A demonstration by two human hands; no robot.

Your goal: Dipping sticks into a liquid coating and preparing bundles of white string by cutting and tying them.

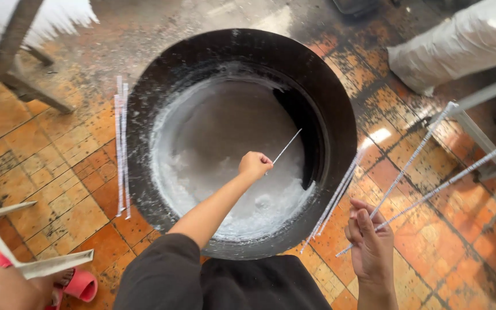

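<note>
1. The floor [58, 172] is made of small orange tiles. It looks worn, with dark, dirty patches on the far and right sides.
2. A big round black tub [328, 92] sits on the floor in the middle. Its inside is coated white, and white foamy stuff [259, 201] lies at the bottom on the near side.
3. The left hand [255, 165] reaches out over the tub. Its fingers are curled shut around one thin white stick [287, 146]. The stick points up and to the right, above the foamy stuff.
4. The right hand [369, 244] is near the tub's right side, over the floor. Its fingers are partly curled and hold two long thin white sticks [426, 189] that fan out far and to the right.
5. More white sticks [121, 143] lie on the floor against the tub's left side. Another bunch [334, 201] leans on the tub's right edge.
6. A white sack [460, 43] lies far right. Grey metal frame legs [477, 132] stand just below it.
7. At far left, a wooden post [12, 40] and something white and fringed are cut off by the edge, so I cannot tell what they are.
8. At near left, a pink sandal [81, 285] and a bit of another person show, mostly cut off.
9. The dark clothes [213, 281] of the person fill the near edge.
</note>
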